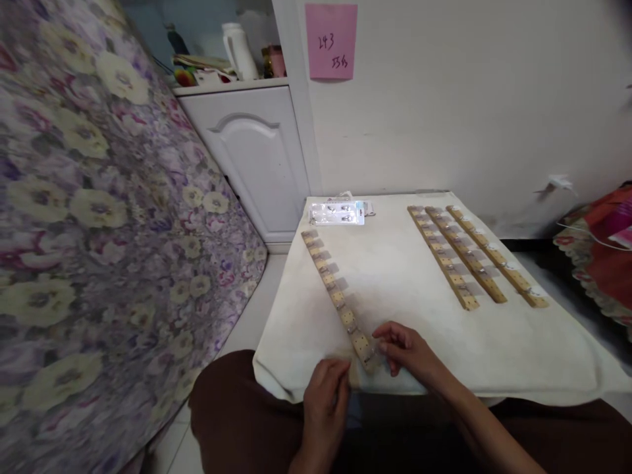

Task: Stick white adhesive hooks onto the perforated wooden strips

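Note:
A long wooden strip (338,297) with small metal clips and clear plastic tabs along it lies slantwise on the white-covered table. Just right of its near end, my right hand (405,349) has its thumb and fingers closed on a small clear plastic tab (378,347). My left hand (326,395) rests at the table's front edge, left of the same end. Its fingers are curled and pressed together; whether anything is between them is hidden.
On the table's right side lie three similar strips, the left one (443,258), middle one (465,254) and right one (498,257). A clear blister pack (337,212) sits at the back left. A floral curtain (99,230) hangs to the left.

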{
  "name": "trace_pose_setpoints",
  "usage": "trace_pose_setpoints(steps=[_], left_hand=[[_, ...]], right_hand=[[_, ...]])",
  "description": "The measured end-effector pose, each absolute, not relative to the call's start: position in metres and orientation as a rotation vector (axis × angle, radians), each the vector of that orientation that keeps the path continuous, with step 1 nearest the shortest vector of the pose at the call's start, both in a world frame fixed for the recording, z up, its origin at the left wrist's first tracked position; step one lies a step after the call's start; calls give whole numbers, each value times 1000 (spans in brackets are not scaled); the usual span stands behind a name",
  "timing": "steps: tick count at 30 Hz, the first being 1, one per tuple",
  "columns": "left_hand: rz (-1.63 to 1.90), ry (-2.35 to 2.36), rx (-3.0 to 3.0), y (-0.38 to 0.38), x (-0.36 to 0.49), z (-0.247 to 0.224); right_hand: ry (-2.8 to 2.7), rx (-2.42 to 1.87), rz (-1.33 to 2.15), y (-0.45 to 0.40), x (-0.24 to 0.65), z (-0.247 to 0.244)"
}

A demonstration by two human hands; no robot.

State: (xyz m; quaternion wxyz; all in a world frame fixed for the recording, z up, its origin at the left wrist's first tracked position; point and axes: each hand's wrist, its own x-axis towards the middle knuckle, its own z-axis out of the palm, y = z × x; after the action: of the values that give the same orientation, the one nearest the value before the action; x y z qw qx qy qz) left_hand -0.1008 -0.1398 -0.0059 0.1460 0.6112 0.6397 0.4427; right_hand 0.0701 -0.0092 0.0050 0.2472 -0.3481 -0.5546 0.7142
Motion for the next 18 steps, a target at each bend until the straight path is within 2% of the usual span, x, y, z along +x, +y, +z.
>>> trace_pose_setpoints(steps=[18], left_hand=[[1056, 1972, 2135, -133, -99, -19]], right_hand=[[-1624, -1064, 1853, -15, 69, 3]])
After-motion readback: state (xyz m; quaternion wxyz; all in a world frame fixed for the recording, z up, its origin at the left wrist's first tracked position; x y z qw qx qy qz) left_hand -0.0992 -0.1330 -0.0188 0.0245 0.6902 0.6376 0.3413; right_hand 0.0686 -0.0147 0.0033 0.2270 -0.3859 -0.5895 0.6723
